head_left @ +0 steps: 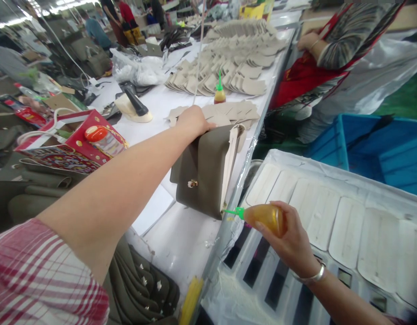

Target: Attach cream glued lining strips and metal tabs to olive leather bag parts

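A dark olive handbag [208,176] with a small gold clasp leans on the white worktable [168,253], its pale unfinished side edge facing right. My left hand [193,122] is closed on the bag's top edge, its fingertips partly hidden behind it. In my right hand [293,239] is a glue bottle [266,219] of amber liquid with a green nozzle, held nearly level. The nozzle tip touches or almost touches the bag's lower right corner. Another glue bottle [220,92] stands upright behind the bag, beside flat beige pieces [232,113].
Rows of beige pieces [225,58] cover the far table. A red gift bag [73,140] stands left, olive flaps [141,289] lie in front. To the right are a white slotted tray [350,198], a blue crate [381,149] and a co-worker in a red apron [296,83].
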`<state>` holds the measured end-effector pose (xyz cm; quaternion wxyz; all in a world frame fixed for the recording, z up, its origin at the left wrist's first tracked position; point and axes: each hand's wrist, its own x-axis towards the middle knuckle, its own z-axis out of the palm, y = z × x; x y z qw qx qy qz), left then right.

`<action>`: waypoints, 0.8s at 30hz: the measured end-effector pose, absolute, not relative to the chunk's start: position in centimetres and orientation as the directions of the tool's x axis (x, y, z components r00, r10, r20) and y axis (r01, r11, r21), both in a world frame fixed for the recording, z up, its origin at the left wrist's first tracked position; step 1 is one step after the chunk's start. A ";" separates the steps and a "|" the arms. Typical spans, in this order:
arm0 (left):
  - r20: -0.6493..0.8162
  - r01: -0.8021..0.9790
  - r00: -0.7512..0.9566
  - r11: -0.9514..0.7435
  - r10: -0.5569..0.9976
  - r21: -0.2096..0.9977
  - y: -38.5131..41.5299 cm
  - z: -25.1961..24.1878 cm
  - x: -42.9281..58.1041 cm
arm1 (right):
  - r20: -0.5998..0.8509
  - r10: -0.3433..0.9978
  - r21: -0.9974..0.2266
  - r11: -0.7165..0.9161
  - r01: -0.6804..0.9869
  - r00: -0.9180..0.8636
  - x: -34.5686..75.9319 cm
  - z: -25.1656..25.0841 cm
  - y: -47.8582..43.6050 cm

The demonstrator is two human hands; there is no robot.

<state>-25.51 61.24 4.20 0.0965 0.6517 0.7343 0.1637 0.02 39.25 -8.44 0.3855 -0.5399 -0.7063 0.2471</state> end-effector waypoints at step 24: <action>0.157 0.954 -0.133 0.084 0.978 0.287 56.9 5.7 -26.2 | 0.053 0.994 -0.914 0.010 0.406 0.096 0.1 -9.6 38.0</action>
